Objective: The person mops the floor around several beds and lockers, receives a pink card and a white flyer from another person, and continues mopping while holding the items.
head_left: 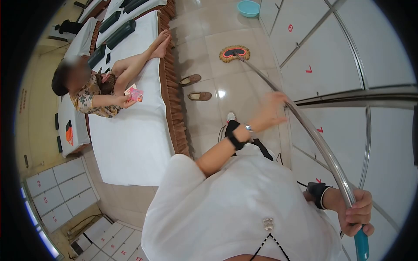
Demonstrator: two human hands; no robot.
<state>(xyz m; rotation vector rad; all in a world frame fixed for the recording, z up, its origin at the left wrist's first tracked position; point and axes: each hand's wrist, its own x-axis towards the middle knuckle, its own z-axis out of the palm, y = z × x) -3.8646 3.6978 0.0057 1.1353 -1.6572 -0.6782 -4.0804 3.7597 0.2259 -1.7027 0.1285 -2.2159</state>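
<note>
My right hand point(355, 213) is wrapped round the steel handle of a mop point(324, 145), just above its teal grip point(361, 245). From there the bent-looking pole runs up and away to a fringed tan mop head point(235, 54) with a red and black middle, flat on the tiles. My left hand point(270, 114), smeared a little by motion, reaches toward the middle of the pole with thumb and fingers apart. Its fingertips overlap the pole's edge in this view, not wrapped round it. A watch and a black band are on the left wrist; a black strap sits on the right.
White numbered lockers point(322, 48) line the right side, close to the pole. At left, a person point(98, 87) sits on a white-covered bed point(135, 156), holding pink cards point(134, 94). Brown shoes point(200, 96) stand on the tiled floor beside it. A blue basin point(248, 8) lies far ahead.
</note>
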